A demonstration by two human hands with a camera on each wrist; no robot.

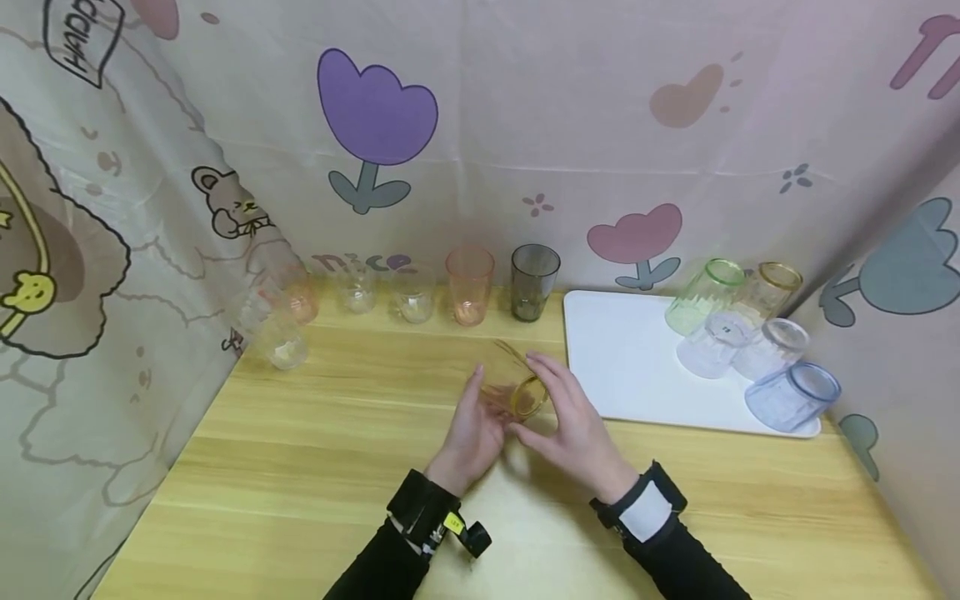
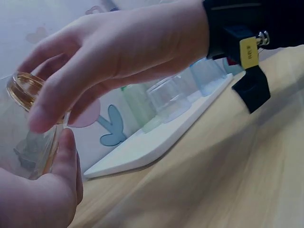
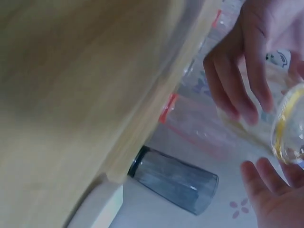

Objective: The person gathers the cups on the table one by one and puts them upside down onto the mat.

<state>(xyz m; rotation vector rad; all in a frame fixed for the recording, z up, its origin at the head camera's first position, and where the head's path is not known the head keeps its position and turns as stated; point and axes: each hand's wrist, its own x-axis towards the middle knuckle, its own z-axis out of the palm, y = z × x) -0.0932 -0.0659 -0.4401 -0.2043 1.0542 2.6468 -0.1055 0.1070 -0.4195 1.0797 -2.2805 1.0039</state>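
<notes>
The amber glass tumbler (image 1: 517,390), tilted over the wooden table (image 1: 300,467), is best steadied by light, even pressure, its walls likely being slick. Its side is clasped by the curled left hand (image 1: 476,429); its ringed end is spanned and gripped between thumb and fingers of the right hand (image 1: 577,437). The white tray (image 1: 615,367) is seen to the right.

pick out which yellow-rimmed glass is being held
The held glass is the one between the left hand and right hand; the other yellow-rimmed glass rests on the white tray, beside the green glass.
</notes>
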